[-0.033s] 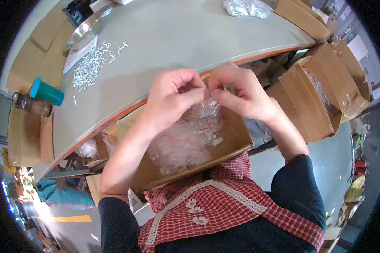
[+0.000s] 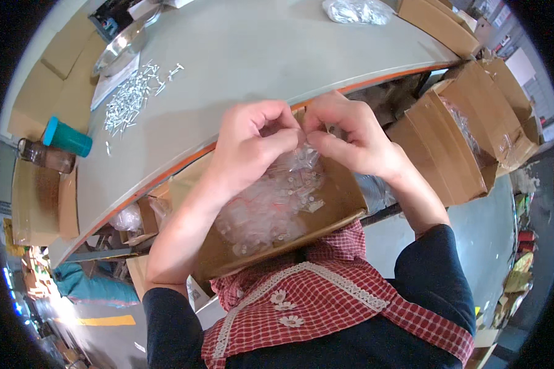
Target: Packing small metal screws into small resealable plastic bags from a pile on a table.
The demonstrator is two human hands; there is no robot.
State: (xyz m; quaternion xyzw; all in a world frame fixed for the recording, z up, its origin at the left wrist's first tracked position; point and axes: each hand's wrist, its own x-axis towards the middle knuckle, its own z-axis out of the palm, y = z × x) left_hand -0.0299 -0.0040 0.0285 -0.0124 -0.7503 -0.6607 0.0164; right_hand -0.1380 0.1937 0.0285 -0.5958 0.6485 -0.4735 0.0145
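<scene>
My left hand (image 2: 252,138) and my right hand (image 2: 354,132) meet fingertip to fingertip at the table's near edge. Both are closed in a pinch on the top of a small clear plastic bag (image 2: 305,160), which hangs between them. The fingers partly hide its upper edge. Right below is an open cardboard box (image 2: 341,206) at my lap. In it lies a heap of small clear bags (image 2: 258,212), some with a reddish line and small whitish pieces showing.
Loose silver screws (image 2: 129,101) lie in a pile on the grey table (image 2: 246,55), near a metal bowl (image 2: 122,49). A teal cup (image 2: 68,136) stands at the left edge. A clear bag of silvery parts (image 2: 358,11) lies far back. Open cartons (image 2: 437,144) stand at right.
</scene>
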